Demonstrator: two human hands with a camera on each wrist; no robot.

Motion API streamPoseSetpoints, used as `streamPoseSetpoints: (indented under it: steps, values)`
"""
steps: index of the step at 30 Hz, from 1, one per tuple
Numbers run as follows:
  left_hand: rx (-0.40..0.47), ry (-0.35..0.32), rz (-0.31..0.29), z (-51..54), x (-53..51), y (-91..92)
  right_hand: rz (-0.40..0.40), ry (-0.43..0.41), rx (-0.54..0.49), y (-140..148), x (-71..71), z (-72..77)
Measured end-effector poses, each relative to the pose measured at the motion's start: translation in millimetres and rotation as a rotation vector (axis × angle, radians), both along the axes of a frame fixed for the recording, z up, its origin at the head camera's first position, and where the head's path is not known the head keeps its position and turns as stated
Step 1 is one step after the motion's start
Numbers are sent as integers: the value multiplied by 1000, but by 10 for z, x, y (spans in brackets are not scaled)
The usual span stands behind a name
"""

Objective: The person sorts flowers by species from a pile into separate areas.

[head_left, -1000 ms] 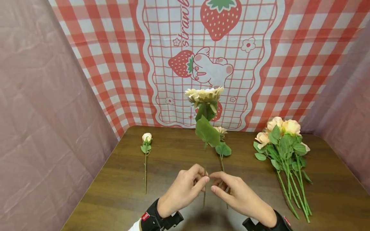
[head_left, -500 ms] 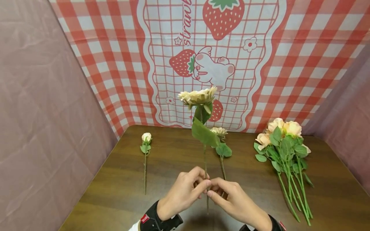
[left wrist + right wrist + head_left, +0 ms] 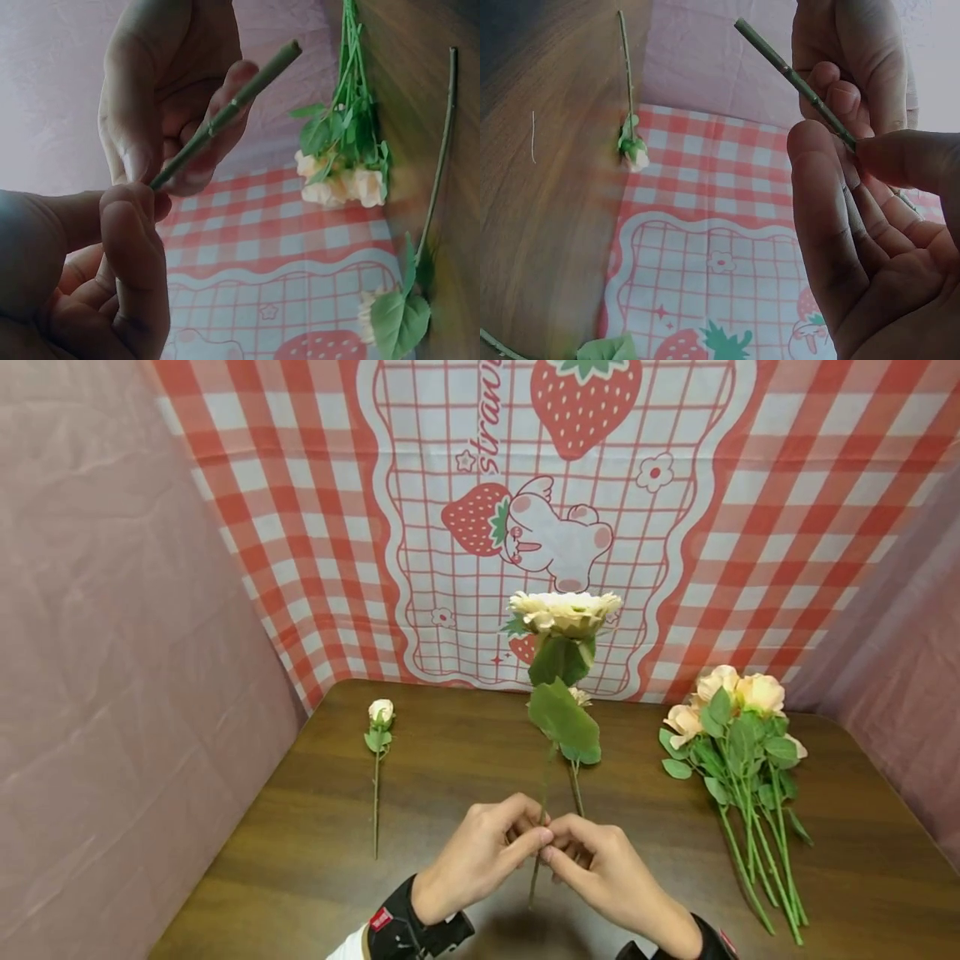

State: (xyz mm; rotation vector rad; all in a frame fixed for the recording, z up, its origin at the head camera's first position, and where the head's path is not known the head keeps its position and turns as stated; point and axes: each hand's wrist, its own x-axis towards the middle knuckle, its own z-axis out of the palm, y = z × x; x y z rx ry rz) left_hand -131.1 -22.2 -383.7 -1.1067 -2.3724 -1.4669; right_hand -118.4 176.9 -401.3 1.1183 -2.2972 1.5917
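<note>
A cream flower [image 3: 565,612] with a broad, flat head and large green leaves stands nearly upright over the table's middle. Its thin stem is pinched between the thumb and forefinger of my left hand [image 3: 480,858]. My right hand [image 3: 618,870] meets the left at the same spot, its thumb and forefinger also pinching the stem. Both wrist views show the cut end of the stem [image 3: 259,79] sticking out past the fingers. Behind the held flower lies a second pale flower [image 3: 577,793], its head mostly hidden by the leaves.
One white rosebud [image 3: 381,714] lies on the left of the brown wooden table [image 3: 292,835]. At the right rests a bunch of peach roses [image 3: 742,735]. A strawberry-print checked cloth [image 3: 315,527] hangs behind, with pink fabric [image 3: 112,693] at the left side.
The flower head swung left, then right, and now covers more of the flower behind. My right fingers, beside the stem a second ago, have come onto it next to the left fingers.
</note>
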Motion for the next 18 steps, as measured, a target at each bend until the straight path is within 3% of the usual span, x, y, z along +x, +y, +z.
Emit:
streamPoseSetpoints:
  steps: [4, 18]
  values:
    - [5, -37, -4, -19, -12, 20, -12, -39, -5, 5, -12, -2]
    - [10, -43, 66, -128, -32, 86, -73, -182, -13, -5, -32, -101]
